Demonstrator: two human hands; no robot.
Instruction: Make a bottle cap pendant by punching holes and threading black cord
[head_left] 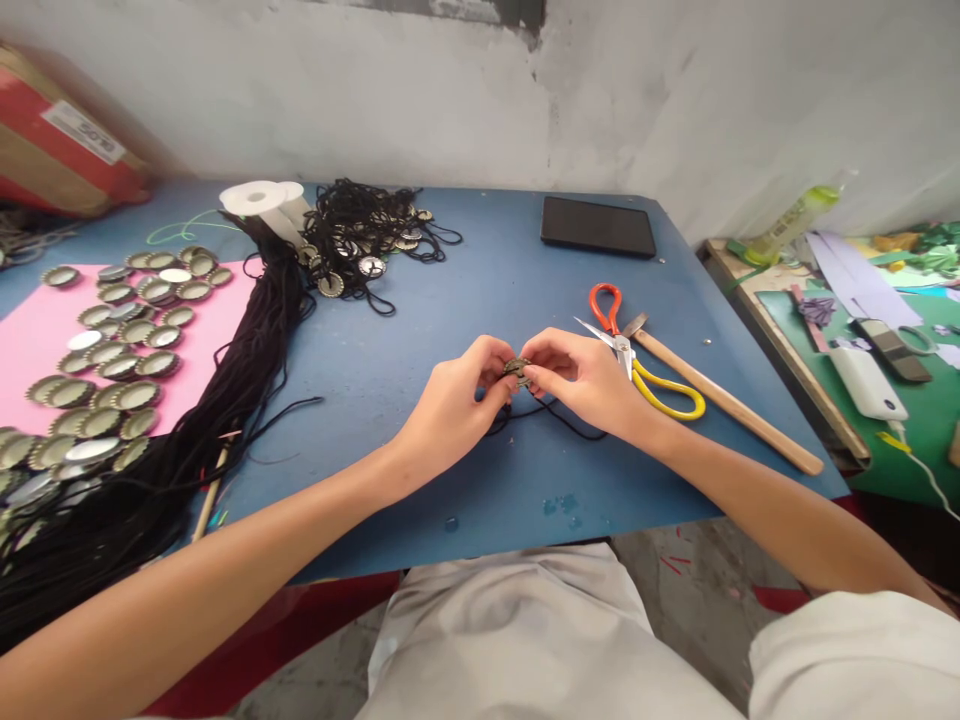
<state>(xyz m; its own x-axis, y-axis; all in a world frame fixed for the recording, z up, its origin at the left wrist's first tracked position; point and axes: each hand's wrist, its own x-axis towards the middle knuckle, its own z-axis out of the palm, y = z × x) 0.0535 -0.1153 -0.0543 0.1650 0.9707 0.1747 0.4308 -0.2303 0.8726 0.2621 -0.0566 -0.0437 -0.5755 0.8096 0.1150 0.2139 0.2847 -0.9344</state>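
The blue table is carrying a pink sheet at nine o'clock, a bundle of black cords beside it, a white spool at eleven, a dark tablet at one, and scissors and a wooden stick at three. A loose cord is lying at the centre.

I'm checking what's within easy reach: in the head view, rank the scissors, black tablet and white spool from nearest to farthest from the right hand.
From the right hand, pinching a bottle cap with the left hand:
1. The scissors, just to its right.
2. The black tablet, farther back near the wall.
3. The white spool, far back on the left.
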